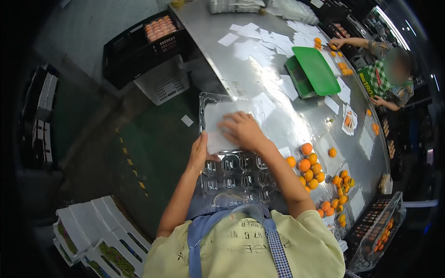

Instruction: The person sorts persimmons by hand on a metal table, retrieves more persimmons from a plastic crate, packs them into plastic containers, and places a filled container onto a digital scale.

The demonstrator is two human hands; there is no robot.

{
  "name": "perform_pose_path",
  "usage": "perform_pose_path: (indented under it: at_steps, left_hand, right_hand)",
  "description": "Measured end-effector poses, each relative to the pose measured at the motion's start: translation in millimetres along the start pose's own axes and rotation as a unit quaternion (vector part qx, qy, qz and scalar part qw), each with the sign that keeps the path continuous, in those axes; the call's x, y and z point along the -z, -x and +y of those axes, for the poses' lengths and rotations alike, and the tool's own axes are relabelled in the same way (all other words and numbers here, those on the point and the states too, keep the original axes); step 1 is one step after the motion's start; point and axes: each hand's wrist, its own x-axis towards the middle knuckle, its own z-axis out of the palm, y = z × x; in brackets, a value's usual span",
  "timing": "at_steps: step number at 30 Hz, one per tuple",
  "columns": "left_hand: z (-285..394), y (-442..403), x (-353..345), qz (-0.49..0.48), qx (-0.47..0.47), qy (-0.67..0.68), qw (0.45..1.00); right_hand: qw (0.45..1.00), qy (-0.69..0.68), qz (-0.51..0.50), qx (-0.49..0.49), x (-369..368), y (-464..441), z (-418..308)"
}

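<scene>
Where the floor (162, 139) shows to the left of the clear box (238, 169), a white card (187, 120) lies flat, and a foot could slip on it. Right at the left edge of the box is the left hand (199, 150), thumb up along the side and fingers mostly hidden, so it seems to hold the box by that edge. The left side of the box looks as if it sticks out past the counter (299, 125), so a loose grip could let it tip and drop. I cannot tell how much the counter holds it up. Inside the far part of the box is a white sheet (213, 121). The right hand (243, 132) lies on the sheet, fingers a bit apart, gripping nothing that I can see. Too hard a push on one side could wrinkle the sheet or make it crooked, and the thin plastic could bend. To the right of the box, orange fruits (308, 175) lie near the right forearm (285, 169). A bump from it could make one roll away and get bruised.
</scene>
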Motion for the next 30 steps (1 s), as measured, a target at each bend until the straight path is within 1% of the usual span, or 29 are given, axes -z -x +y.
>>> perform_pose_path:
  at_steps: [3,6,8,9,11,13,16,17,20,21,24,25,28,30]
  left_hand:
    - [29.6,-20.0,30.4,0.011,-0.002,0.012,1.0]
    - [51.0,-46.4,42.9,0.021,-0.001,0.031,0.999]
    - [59.6,-69.3,49.1,0.019,0.002,0.019,1.0]
    - [66.1,-78.5,48.2,0.026,-0.009,0.05,0.998]
    - [74.2,-102.8,51.4,0.034,-0.013,0.058,0.998]
    - [83.8,-128.0,53.2,0.053,-0.003,0.068,0.996]
    - [102.9,-161.4,59.5,0.078,0.011,0.041,0.996]
    - [110.1,-170.5,60.6,0.071,-0.01,0.037,0.997]
    - [132.0,-196.0,60.9,0.056,-0.014,0.001,0.998]
    - [135.5,-205.7,63.5,0.053,0.009,-0.017,0.998]
    - [147.7,-228.7,55.9,0.053,0.022,-0.001,0.998]
    - [153.4,-240.1,54.7,0.03,0.033,0.007,0.999]
    - [168.5,-279.6,51.3,0.014,0.049,-0.024,0.998]
    - [173.8,-313.4,57.2,-0.017,0.062,-0.035,0.997]
  right_hand:
    - [0.997,0.008,0.069,-0.043,-9.2,-56.2,5.4]
    - [0.994,0.016,0.093,-0.054,-6.7,-96.4,4.3]
    - [0.996,0.007,0.08,-0.043,-4.6,-120.3,6.1]
    - [0.997,0.006,0.069,-0.033,-3.2,-130.4,9.4]
    - [0.999,0.001,0.049,-0.021,0.0,-149.0,20.0]
    - [0.998,0.003,0.062,-0.018,1.7,-169.9,42.4]
    - [0.996,-0.009,0.083,-0.031,9.0,-191.7,72.2]
    - [0.996,-0.01,0.087,-0.032,9.9,-196.5,80.4]
    - [0.995,0.006,0.092,-0.048,14.1,-216.3,114.2]
    - [0.994,0.01,0.088,-0.06,12.1,-220.2,123.3]
    - [0.992,0.019,0.101,-0.075,15.8,-234.4,153.1]
    - [0.992,0.023,0.097,-0.08,17.8,-239.1,161.5]
    - [0.992,0.024,0.094,-0.078,22.6,-255.5,184.9]
    - [0.991,0.025,0.096,-0.09,19.7,-270.0,201.4]
